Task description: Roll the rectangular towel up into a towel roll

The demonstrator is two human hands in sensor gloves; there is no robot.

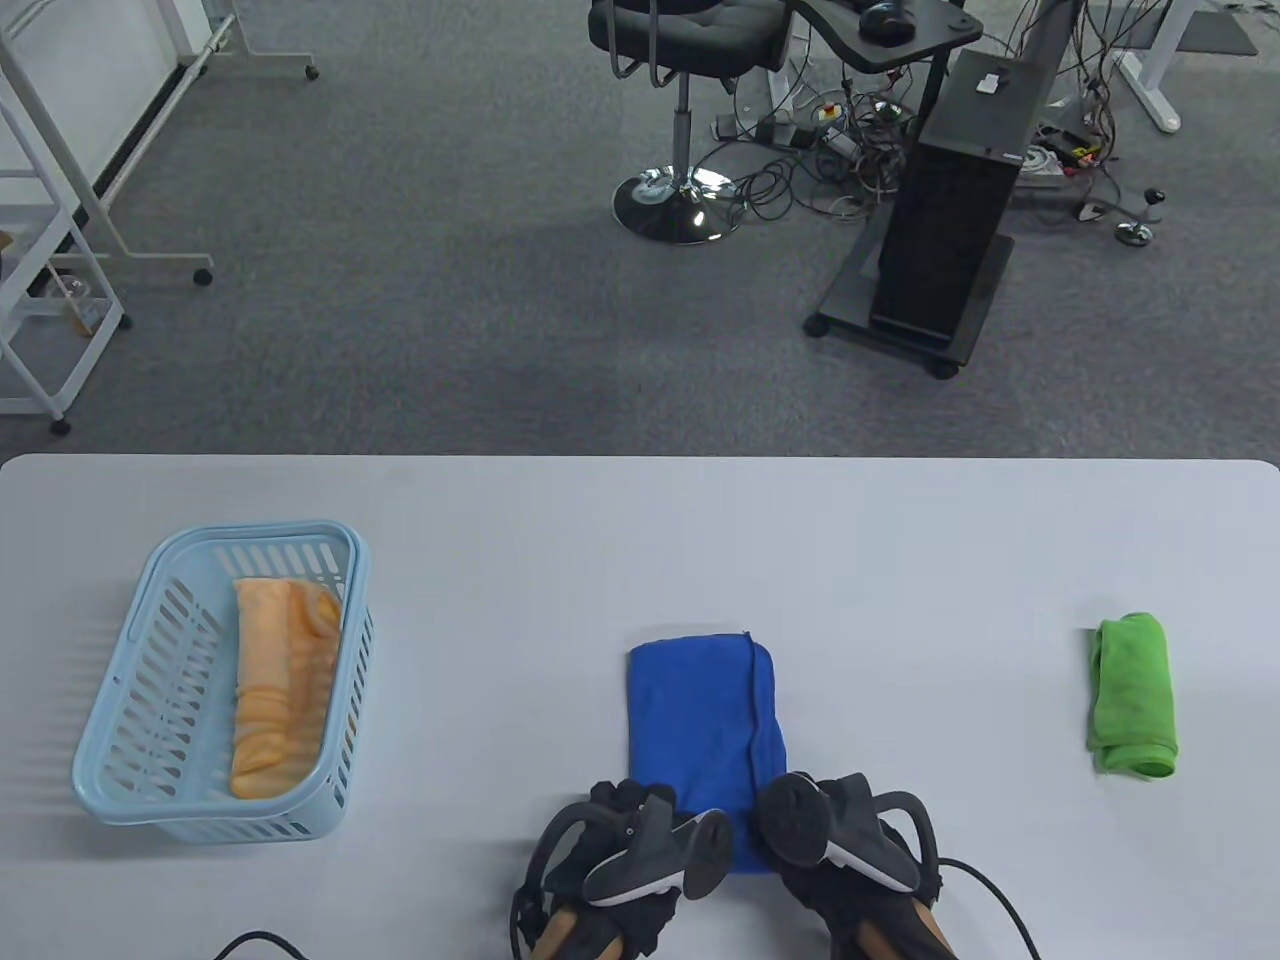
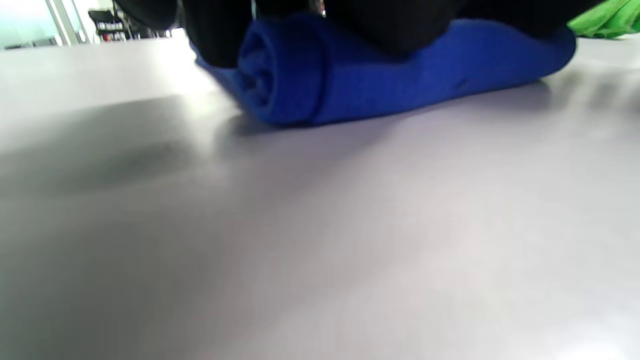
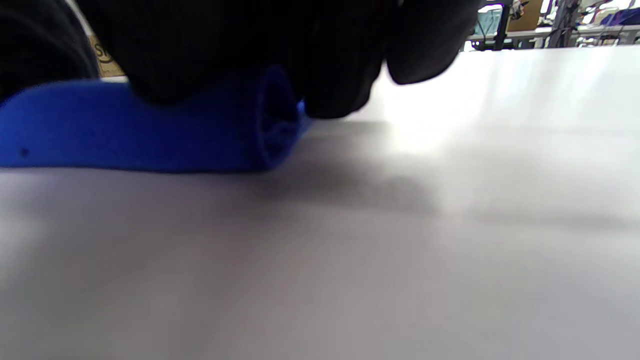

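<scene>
A bright blue rectangular microfibre towel lies on the pale grey surface, at its near edge in the middle. The flat part stretches away from the person, long axis running near to far. Its near end is wound into a tight roll lying left to right, a spiral showing at each end. The left hand and right hand, in black gloves, press on the roll side by side, fingers curled over its top. A folded green cloth lies well to the right. A light blue plastic basket on the left holds a rolled orange towel.
</scene>
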